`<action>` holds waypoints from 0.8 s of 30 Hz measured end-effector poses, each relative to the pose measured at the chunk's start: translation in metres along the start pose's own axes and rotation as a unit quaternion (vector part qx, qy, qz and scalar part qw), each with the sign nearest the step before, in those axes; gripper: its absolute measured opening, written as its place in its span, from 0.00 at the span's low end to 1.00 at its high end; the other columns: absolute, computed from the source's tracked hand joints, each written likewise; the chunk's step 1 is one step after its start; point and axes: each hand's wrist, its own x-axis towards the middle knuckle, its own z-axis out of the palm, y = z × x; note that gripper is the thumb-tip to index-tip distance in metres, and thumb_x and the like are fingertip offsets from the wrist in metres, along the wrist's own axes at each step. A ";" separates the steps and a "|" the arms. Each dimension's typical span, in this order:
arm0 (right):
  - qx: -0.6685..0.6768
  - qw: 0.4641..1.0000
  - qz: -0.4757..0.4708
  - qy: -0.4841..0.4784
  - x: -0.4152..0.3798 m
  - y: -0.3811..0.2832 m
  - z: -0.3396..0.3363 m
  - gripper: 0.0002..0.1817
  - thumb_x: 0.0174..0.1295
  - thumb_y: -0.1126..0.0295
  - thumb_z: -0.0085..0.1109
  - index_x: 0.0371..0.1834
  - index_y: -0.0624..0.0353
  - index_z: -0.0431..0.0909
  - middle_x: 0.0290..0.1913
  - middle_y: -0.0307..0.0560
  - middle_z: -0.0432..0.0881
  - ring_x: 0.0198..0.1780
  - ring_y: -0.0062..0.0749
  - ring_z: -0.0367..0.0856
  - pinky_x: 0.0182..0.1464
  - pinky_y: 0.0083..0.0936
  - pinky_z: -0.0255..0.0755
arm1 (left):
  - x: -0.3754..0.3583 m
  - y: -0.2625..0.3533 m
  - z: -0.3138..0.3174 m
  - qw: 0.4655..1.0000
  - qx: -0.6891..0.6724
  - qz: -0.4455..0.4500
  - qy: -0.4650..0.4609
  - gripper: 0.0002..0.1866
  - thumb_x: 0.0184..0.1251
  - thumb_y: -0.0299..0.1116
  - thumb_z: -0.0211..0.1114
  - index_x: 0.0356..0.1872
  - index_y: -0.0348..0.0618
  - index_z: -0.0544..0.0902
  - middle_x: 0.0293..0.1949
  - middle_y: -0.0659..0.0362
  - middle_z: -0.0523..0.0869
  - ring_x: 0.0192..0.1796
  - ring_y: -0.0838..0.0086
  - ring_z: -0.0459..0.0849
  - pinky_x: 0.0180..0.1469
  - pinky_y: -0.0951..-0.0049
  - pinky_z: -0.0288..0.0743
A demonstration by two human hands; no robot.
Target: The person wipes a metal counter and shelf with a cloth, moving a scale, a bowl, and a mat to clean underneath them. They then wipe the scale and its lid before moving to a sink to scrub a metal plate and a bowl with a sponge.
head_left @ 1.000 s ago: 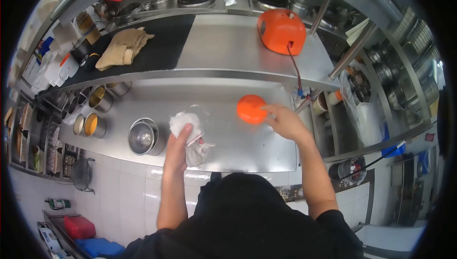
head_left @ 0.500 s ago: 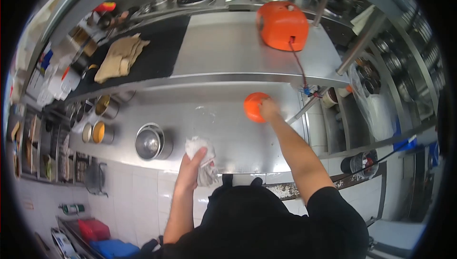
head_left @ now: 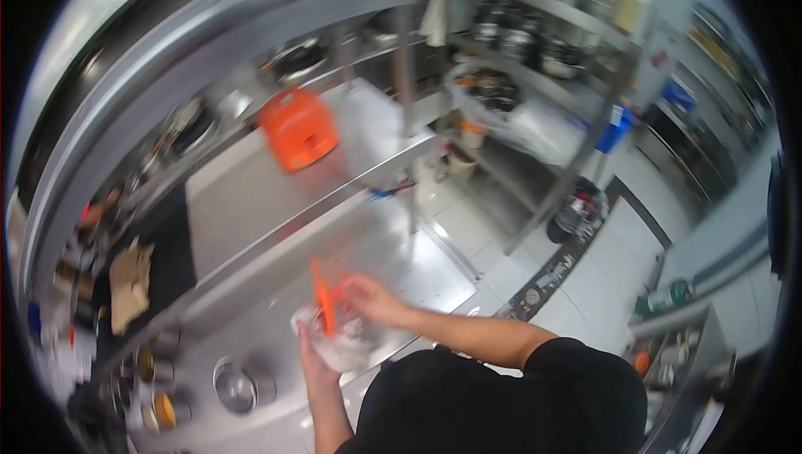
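Note:
The picture is motion-blurred. My right hand grips a round orange lid, held edge-on and upright above the steel counter. The lid presses against a crumpled white cloth. My left hand holds that cloth from below and the left. Both hands meet over the counter's near edge, close in front of my body.
An orange box stands on the steel shelf above the counter. A steel bowl and small tins sit at the counter's left; a tan cloth lies on the shelf. Racks with pots and a tiled floor lie to the right.
My right hand lifted the orange lid off the counter and brought it back to the white cloth. My left hand raised the cloth to meet it. The view swung sharply right.

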 end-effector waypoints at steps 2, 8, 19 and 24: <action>-0.031 0.999 -0.027 -0.016 -0.014 -0.013 0.001 0.10 0.80 0.68 0.54 0.56 0.60 0.78 0.49 0.39 0.84 0.48 0.22 0.82 0.50 0.25 0.81 | 0.016 -0.001 -0.024 0.998 0.049 -0.022 -0.038 0.23 0.80 0.47 0.60 0.65 0.41 0.78 0.53 0.52 0.87 0.51 0.58 0.87 0.53 0.49 0.84; -0.354 0.931 -0.085 0.009 -0.044 -0.114 -0.010 0.25 0.70 0.70 0.64 0.69 0.56 0.72 0.61 0.55 0.81 0.62 0.45 0.83 0.61 0.36 0.79 | 0.022 0.010 0.001 0.983 0.183 -0.025 0.005 0.26 0.70 0.32 0.63 0.68 0.39 0.75 0.53 0.50 0.87 0.51 0.57 0.88 0.53 0.52 0.86; -0.476 0.835 -0.232 -0.152 -0.052 -0.193 -0.010 0.24 0.53 0.84 0.64 0.55 0.55 0.88 0.69 0.54 0.79 0.69 0.53 0.79 0.66 0.38 0.77 | -0.017 0.035 0.068 0.990 0.107 0.089 -0.019 0.28 0.77 0.40 0.63 0.71 0.36 0.71 0.58 0.49 0.85 0.52 0.61 0.90 0.51 0.58 0.88; -0.483 0.810 -0.329 -0.046 -0.016 -0.269 -0.003 0.23 0.54 0.84 0.63 0.54 0.56 0.87 0.65 0.51 0.83 0.65 0.48 0.83 0.63 0.35 0.80 | -0.026 0.057 0.053 0.990 0.061 0.122 -0.048 0.23 0.80 0.45 0.60 0.67 0.43 0.73 0.49 0.50 0.86 0.36 0.67 0.89 0.29 0.64 0.86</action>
